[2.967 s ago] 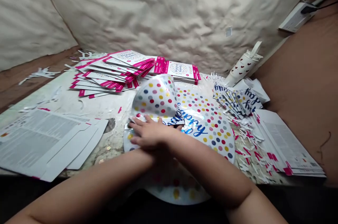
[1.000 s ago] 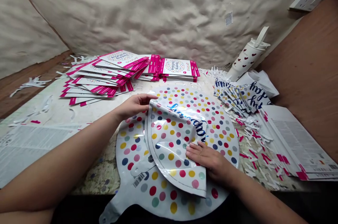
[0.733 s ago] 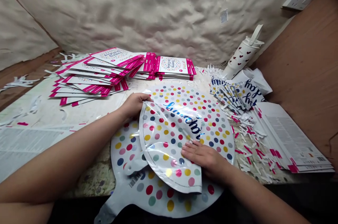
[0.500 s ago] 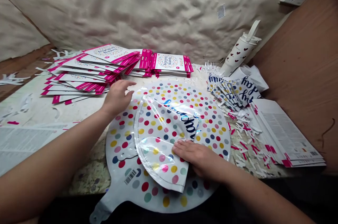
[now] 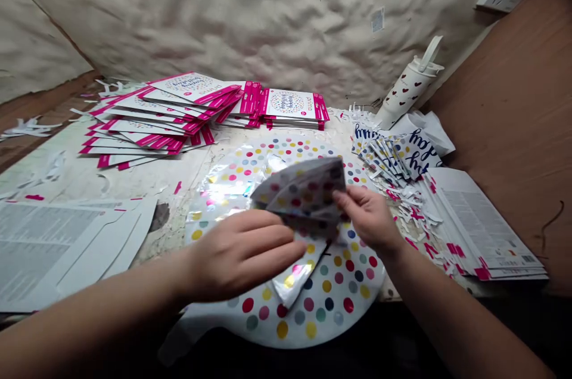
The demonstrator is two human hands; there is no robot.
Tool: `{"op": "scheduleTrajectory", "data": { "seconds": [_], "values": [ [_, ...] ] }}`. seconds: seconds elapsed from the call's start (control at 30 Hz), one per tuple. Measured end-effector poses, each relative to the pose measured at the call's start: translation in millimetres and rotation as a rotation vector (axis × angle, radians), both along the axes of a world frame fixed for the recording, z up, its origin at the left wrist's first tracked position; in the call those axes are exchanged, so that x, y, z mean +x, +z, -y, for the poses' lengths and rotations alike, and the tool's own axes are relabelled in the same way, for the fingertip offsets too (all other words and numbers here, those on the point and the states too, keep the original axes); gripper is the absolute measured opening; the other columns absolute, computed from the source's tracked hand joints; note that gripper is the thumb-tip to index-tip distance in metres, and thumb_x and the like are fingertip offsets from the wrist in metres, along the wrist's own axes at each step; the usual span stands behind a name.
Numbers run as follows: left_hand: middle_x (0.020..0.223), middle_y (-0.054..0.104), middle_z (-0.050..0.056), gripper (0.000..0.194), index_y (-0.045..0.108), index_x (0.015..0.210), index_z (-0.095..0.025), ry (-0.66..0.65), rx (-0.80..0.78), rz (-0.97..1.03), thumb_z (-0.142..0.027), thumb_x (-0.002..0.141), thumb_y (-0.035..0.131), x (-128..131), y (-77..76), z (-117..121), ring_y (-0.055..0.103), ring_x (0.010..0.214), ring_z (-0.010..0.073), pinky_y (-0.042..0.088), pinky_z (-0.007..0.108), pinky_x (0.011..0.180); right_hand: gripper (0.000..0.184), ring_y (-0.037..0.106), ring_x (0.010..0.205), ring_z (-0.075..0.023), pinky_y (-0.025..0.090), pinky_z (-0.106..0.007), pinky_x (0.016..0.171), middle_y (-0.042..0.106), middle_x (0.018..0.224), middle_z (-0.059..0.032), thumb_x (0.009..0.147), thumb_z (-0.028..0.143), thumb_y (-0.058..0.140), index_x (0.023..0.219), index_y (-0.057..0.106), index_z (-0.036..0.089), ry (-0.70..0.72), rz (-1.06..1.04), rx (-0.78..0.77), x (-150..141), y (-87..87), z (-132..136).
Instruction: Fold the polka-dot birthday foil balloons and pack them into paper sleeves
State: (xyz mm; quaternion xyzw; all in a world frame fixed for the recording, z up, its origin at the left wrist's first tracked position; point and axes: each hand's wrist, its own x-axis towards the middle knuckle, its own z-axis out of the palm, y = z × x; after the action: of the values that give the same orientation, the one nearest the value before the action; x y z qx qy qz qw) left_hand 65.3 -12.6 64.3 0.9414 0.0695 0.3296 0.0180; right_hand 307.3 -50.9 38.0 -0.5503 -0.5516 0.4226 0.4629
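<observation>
A flat polka-dot foil balloon lies spread on the table, its neck toward the front edge. On top of it is a second, partly folded foil balloon, its upper part raised and slightly blurred. My right hand pinches this raised part at its right corner between thumb and fingers. My left hand hovers over the folded balloon's near left side, palm down, fingers stretched out and close together. Whether its fingertips touch the foil I cannot tell.
Pink-edged printed packets are piled at the back left, with another packet stack beside them. Folded balloons, paper shreds and printed cards lie right. A heart-patterned tumbler leans behind. Cards lie left.
My right hand has lifted the right part of the folded balloon and turned it up and over. My left hand has come from beside the packet pile to over the folded balloon.
</observation>
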Motion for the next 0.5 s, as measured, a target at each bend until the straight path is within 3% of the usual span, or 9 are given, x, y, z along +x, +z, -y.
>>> {"op": "scheduleTrajectory", "data": {
  "seconds": [0.07, 0.13, 0.23, 0.4, 0.5],
  "values": [
    [0.094, 0.066, 0.005, 0.026, 0.059, 0.104, -0.018, -0.088, -0.089, -0.241, -0.012, 0.088, 0.040, 24.2, -21.3, -11.6, 0.059, 0.086, 0.0158, 0.049, 0.027, 0.078, 0.025, 0.058, 0.068, -0.0140, 0.047, -0.024, 0.062, 0.064, 0.071, -0.0002, 0.080, 0.037, 0.059, 0.090, 0.067, 0.016, -0.171, -0.036, 0.160, 7.4, 8.2, -15.9],
    [0.108, 0.063, 0.009, 0.028, 0.058, 0.111, -0.017, -0.055, -0.223, -0.458, -0.017, 0.088, 0.041, 45.0, -45.4, -32.3, 0.058, 0.098, 0.0195, 0.047, 0.029, 0.084, 0.024, 0.055, 0.065, -0.0123, 0.045, -0.023, 0.061, 0.061, 0.067, 0.0008, 0.078, 0.037, 0.061, 0.087, 0.068, 0.015, -0.281, -0.013, 0.285, 20.2, 9.0, -35.1],
    [0.127, 0.052, 0.014, 0.040, 0.051, 0.123, -0.015, 0.000, -0.320, -0.597, -0.033, 0.087, 0.049, 62.1, -69.9, -62.8, 0.051, 0.114, 0.0238, 0.041, 0.032, 0.095, 0.025, 0.052, 0.061, -0.0107, 0.044, -0.023, 0.059, 0.057, 0.062, 0.0020, 0.076, 0.039, 0.062, 0.080, 0.067, 0.015, -0.422, 0.007, 0.366, 46.8, -1.9, -64.4],
    [0.147, 0.020, 0.021, 0.094, 0.030, 0.138, -0.009, 0.159, -0.429, -0.756, -0.062, 0.067, 0.062, 70.5, -74.2, -81.0, 0.020, 0.134, 0.0351, 0.023, 0.043, 0.108, 0.027, 0.054, 0.058, -0.0119, 0.046, -0.024, 0.056, 0.057, 0.059, 0.0019, 0.076, 0.040, 0.061, 0.077, 0.066, 0.014, -0.578, 0.049, 0.375, 78.0, -14.0, -85.8],
    [0.147, 0.018, 0.021, 0.107, 0.026, 0.140, -0.008, 0.221, -0.432, -0.759, -0.070, 0.060, 0.061, 70.4, -75.4, -82.3, 0.018, 0.135, 0.0363, 0.021, 0.044, 0.108, 0.023, 0.060, 0.067, -0.0143, 0.050, -0.028, 0.063, 0.063, 0.068, 0.0001, 0.079, 0.036, 0.059, 0.085, 0.067, 0.015, -0.486, 0.068, 0.438, 69.1, -6.3, -66.0]
  ]
}}
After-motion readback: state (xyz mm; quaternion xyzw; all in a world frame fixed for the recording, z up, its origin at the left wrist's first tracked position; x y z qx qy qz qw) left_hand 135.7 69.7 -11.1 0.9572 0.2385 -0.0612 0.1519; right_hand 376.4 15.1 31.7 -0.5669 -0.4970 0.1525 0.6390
